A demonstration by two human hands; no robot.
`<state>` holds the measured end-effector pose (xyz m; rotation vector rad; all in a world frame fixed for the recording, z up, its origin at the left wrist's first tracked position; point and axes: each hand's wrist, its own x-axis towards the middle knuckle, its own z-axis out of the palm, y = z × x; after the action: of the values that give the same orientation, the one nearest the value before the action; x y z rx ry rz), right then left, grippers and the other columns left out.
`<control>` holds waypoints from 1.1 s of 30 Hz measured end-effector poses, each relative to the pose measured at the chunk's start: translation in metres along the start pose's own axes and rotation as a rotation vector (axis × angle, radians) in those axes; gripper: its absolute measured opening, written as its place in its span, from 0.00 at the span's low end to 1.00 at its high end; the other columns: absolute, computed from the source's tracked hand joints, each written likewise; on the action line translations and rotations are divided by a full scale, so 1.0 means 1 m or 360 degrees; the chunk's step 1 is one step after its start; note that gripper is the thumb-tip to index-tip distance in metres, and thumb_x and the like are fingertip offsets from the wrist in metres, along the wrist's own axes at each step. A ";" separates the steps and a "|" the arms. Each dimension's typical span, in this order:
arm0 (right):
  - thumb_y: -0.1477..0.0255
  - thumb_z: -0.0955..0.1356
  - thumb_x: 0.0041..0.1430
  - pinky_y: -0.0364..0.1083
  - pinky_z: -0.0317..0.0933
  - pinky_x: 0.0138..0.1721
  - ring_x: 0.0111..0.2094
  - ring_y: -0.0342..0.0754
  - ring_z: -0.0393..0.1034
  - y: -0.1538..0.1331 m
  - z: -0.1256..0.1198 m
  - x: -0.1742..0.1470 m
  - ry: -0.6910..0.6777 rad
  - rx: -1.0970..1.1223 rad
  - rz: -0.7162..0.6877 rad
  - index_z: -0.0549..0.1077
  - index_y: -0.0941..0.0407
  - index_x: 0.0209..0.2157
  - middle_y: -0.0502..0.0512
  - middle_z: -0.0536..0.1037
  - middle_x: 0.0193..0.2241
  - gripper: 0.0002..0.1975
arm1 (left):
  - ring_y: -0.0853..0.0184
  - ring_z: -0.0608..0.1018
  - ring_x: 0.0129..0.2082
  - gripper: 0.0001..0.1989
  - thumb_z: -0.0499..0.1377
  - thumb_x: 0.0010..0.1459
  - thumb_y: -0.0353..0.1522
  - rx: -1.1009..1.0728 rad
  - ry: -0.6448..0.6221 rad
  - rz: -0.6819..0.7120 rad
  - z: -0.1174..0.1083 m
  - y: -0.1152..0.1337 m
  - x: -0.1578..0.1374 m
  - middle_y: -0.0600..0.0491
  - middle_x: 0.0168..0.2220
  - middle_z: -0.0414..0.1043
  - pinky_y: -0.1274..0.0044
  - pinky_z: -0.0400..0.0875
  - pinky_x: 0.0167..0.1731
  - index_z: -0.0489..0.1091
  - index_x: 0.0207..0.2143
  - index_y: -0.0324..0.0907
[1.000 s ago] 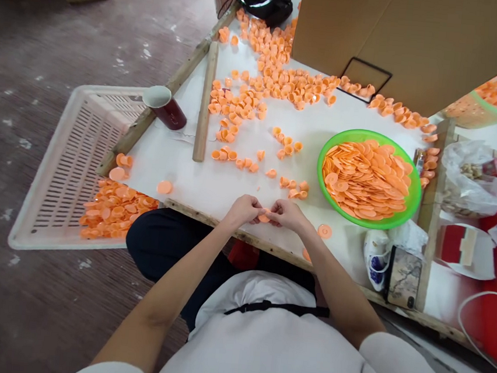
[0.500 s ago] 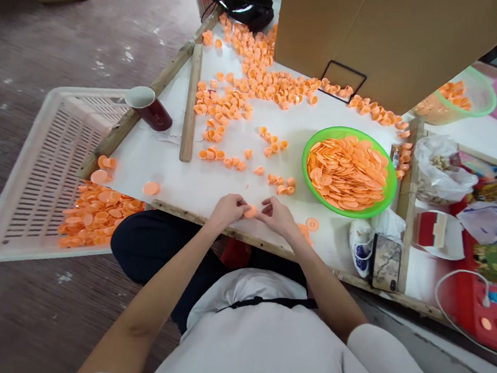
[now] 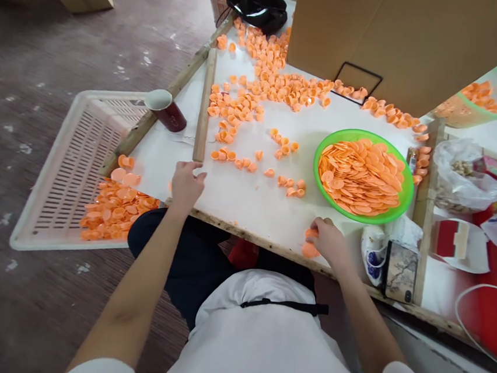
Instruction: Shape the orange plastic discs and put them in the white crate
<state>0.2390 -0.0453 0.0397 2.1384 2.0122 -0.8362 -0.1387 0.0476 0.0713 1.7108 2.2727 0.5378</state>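
Observation:
My left hand [image 3: 187, 187] is over the table's front edge, near the end of a wooden strip [image 3: 204, 106]. Its fingers are apart and nothing shows in them. A sliver of orange plastic peeks out beside its wrist side. On the right, my right hand [image 3: 330, 241] has its fingers closed on an orange plastic disc [image 3: 311, 233]; another orange piece [image 3: 310, 250] lies just below it. Beyond that hand stands a green bowl [image 3: 406, 202] heaped with flat orange discs [image 3: 361, 174]. Small orange cups [image 3: 290, 183] lie scattered across the white tabletop [image 3: 247, 201].
A white slatted basket [image 3: 64, 163] with orange pieces [image 3: 116, 212] adjoins the table's left side. A maroon cup [image 3: 172, 117] stands near that edge. A large cardboard box [image 3: 389, 42] rises at the back. A phone [image 3: 401, 271] lies at right, near a plastic bag [image 3: 465, 172].
My hands have parted from the small orange piece they held together. The left went left and its fingers opened; the right went right to the discs. The view has shifted slightly.

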 end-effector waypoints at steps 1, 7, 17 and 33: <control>0.76 0.70 0.50 0.45 0.55 0.32 0.35 0.49 0.70 0.002 0.002 0.002 0.0002 0.0016 -0.0009 0.70 0.56 0.36 0.58 0.73 0.38 0.09 | 0.62 0.75 0.35 0.14 0.56 0.55 0.29 -0.0009 0.0008 0.0006 0.008 0.009 0.003 0.44 0.46 0.65 0.70 0.69 0.43 0.69 0.45 0.40; 0.75 0.69 0.50 0.44 0.58 0.35 0.34 0.47 0.70 0.020 0.006 0.012 0.0009 0.0364 -0.0070 0.69 0.55 0.33 0.53 0.75 0.32 0.07 | 0.59 0.75 0.43 0.17 0.56 0.55 0.26 -0.0002 0.0033 0.0169 0.051 0.018 0.040 0.44 0.49 0.67 0.72 0.67 0.44 0.69 0.48 0.40; 0.64 0.68 0.54 0.45 0.61 0.32 0.28 0.45 0.68 0.018 0.010 0.017 0.0112 0.0774 -0.0178 0.73 0.53 0.31 0.50 0.77 0.31 0.07 | 0.66 0.74 0.27 0.09 0.61 0.51 0.37 -0.0437 -0.0497 -0.0139 0.049 0.017 -0.008 0.53 0.22 0.71 0.77 0.66 0.30 0.69 0.25 0.40; 0.60 0.69 0.50 0.45 0.70 0.25 0.25 0.44 0.73 -0.057 0.062 0.050 0.0037 0.1728 -0.0092 0.67 0.55 0.32 0.51 0.74 0.30 0.14 | 0.70 0.73 0.19 0.10 0.65 0.48 0.34 -0.0661 -0.1383 -0.0045 0.095 0.059 -0.082 0.57 0.21 0.71 0.80 0.63 0.20 0.69 0.33 0.40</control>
<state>0.1645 -0.0196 -0.0177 2.4695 1.7998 -2.3117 -0.0256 -0.0028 0.0096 1.3272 1.4417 0.1708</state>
